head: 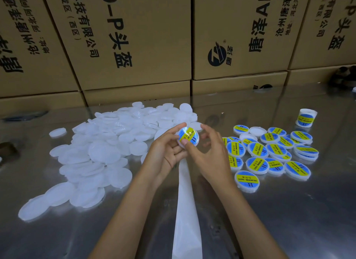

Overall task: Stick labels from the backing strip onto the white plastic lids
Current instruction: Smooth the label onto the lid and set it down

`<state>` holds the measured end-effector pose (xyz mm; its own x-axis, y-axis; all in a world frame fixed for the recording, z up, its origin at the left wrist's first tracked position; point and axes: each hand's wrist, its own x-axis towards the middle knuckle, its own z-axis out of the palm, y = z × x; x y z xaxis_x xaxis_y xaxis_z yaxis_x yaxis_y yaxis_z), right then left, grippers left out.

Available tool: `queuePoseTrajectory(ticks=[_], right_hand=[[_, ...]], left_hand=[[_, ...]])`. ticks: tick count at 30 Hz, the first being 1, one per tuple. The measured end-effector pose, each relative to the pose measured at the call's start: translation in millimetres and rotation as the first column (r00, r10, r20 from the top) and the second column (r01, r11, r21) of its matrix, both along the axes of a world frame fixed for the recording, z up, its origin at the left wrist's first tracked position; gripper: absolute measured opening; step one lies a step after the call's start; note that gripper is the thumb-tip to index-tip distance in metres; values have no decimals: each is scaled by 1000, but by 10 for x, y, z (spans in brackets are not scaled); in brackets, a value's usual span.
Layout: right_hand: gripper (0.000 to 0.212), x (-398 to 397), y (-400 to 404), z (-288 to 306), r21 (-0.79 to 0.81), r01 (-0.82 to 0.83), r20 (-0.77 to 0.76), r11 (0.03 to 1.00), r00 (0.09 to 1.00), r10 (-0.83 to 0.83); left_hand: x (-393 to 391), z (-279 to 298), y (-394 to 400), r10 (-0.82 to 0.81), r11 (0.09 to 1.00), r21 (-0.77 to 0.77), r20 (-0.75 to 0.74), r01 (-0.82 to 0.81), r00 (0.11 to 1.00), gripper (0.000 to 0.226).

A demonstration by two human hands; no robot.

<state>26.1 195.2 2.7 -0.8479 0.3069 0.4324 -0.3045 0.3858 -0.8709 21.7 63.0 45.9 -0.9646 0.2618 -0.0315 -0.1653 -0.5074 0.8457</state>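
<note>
My left hand (165, 148) grips a white plastic lid (188, 137) by its rim, above the middle of the table. A round blue and yellow label covers the lid's face. The thumb of my right hand (207, 152) presses on the lid's lower edge, while its other fingers are spread loosely to the right of the lid. A white backing strip (185, 210) runs from under my hands down to the bottom edge of the view. On the left lies a heap of bare white lids (107, 148). A group of labelled lids (269, 154) lies on the right.
The table (289, 220) is shiny metal. Stacked cardboard boxes (134, 37) form a wall along its far edge. A small labelled roll or tub (306, 117) stands at the far right. Dark objects sit at the left edge (7, 148) and far right corner (342, 76).
</note>
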Motion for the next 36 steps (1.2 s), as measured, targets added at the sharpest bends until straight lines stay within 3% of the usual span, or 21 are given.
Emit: queuePoseTrajectory(ticks=[3,11,20,23,28,31,36], right_hand=[[34,1,-13,-16,80,14,-20,997,1000,-12],[54,23,-7,-32,184,102,-40,978,995,-96],[53,-7,15,-35,150,169,-2,974,985,-171],[53,-8,27,-30,100,122,0,988,993,-122],[47,5,1,-17,-25,-71,-11,997,997,70],[43,27,-31,-47,106,-119,62,987,992,113],[54,39,-49,-65,244,-30,44,969,999,20]], left_hand=[[6,13,-14,-54,997,54,8,54,999,39],[-4,-5,-34,-43,987,-159,-132,21,990,40],[42,-31,3,9,931,-348,-276,-108,961,36],[70,-21,30,79,897,-391,-319,-207,944,32],[78,-14,21,190,908,-307,-308,-286,932,18],[74,-2,5,249,896,-295,-284,-332,926,7],[74,-2,24,257,887,-309,-286,-342,923,13]])
